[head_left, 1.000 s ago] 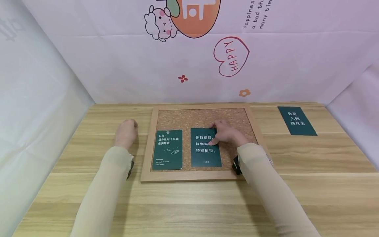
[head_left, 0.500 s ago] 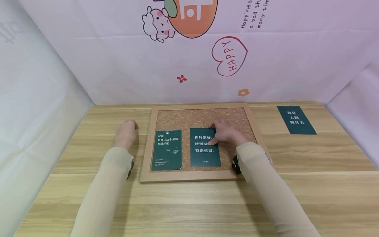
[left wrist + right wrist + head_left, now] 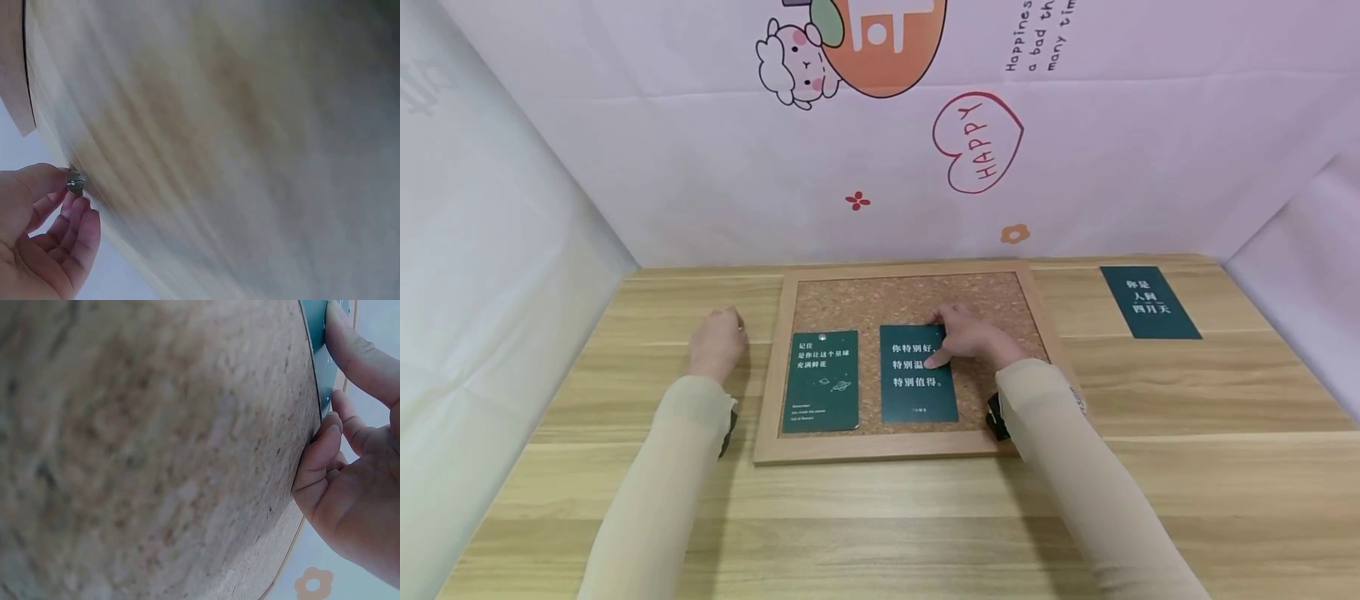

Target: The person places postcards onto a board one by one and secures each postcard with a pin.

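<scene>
A wood-framed cork board point(image 3: 775, 367) lies on the table with two dark green cards side by side on it. My right hand point(image 3: 970, 337) holds the right card point(image 3: 917, 387) at its right edge: the thumb point(image 3: 359, 350) lies on the card face and the curled fingers point(image 3: 315, 465) rest on the cork beside it. The left card point(image 3: 821, 381) lies untouched. My left hand point(image 3: 718, 337) rests curled on the table just left of the frame. It pinches a small silver pin point(image 3: 75, 182) between thumb and fingertip.
A third green card point(image 3: 1148, 302) lies on the wooden table point(image 3: 1187, 467) at the back right. Printed backdrop walls point(image 3: 700, 167) close the table in at the back and both sides. A strip of cork shows above the cards.
Both hands and the cards keep their places; only the head view has drifted slightly.
</scene>
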A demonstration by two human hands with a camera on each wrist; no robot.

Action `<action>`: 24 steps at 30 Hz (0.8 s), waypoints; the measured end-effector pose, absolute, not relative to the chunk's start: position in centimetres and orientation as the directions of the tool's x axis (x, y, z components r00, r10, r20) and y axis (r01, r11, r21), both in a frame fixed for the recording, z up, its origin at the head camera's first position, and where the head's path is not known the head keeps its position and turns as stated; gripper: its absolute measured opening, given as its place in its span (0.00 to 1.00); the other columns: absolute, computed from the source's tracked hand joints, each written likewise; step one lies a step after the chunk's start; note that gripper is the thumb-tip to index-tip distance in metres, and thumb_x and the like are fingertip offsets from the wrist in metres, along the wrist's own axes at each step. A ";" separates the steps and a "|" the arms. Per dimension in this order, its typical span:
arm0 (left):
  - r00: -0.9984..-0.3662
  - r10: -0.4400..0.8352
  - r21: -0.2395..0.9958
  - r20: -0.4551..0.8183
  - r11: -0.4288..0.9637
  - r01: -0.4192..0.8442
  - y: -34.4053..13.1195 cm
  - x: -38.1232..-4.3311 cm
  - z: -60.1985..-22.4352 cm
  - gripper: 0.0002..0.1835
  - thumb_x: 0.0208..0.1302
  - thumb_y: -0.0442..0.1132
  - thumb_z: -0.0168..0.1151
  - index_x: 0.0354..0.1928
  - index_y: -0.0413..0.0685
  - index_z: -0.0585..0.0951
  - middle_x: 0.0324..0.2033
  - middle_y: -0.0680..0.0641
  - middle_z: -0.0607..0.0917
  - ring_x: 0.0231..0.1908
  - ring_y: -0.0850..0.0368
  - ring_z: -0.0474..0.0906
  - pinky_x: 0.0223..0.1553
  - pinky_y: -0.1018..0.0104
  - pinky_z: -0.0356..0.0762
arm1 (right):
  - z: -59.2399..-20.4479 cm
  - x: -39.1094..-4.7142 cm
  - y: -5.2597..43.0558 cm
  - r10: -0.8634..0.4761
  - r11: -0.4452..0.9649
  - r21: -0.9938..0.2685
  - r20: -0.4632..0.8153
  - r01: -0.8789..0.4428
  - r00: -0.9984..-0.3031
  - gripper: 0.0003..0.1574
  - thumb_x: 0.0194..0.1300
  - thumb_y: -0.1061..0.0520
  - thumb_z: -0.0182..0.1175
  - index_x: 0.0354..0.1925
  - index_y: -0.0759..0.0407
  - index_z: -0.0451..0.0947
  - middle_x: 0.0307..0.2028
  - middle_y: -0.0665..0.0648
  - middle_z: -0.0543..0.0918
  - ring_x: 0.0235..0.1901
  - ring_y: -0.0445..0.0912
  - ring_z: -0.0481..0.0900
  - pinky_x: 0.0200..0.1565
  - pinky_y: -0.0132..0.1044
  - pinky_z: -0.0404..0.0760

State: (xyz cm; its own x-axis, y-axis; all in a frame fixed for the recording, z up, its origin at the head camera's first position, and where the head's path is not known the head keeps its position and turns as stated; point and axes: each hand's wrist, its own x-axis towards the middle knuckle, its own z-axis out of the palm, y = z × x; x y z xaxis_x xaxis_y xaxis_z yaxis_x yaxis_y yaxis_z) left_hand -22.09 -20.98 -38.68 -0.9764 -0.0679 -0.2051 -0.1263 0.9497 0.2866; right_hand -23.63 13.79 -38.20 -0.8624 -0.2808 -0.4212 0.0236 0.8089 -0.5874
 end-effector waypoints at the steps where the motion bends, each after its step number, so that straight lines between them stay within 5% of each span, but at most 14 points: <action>1: -0.976 -0.069 0.285 -0.205 0.950 -0.127 -21.0 -22.1 -38.7 0.15 0.69 0.32 0.46 0.54 0.30 0.72 0.52 0.29 0.76 0.49 0.36 0.77 0.44 0.51 0.81 | -38.2 -23.6 13.8 -0.282 0.807 -0.591 -0.421 0.024 -0.862 0.43 0.56 0.58 0.70 0.65 0.63 0.60 0.66 0.67 0.56 0.64 0.59 0.57 0.70 0.54 0.58; 24: -0.989 -0.086 0.380 -0.117 0.917 -0.125 -17.2 -23.6 -36.7 0.17 0.75 0.38 0.42 0.57 0.39 0.73 0.56 0.37 0.79 0.52 0.42 0.78 0.50 0.50 0.79 | -38.3 -23.7 13.6 -0.259 0.814 -0.579 -0.434 0.046 -0.863 0.42 0.56 0.58 0.70 0.64 0.62 0.61 0.67 0.66 0.55 0.64 0.59 0.57 0.70 0.55 0.58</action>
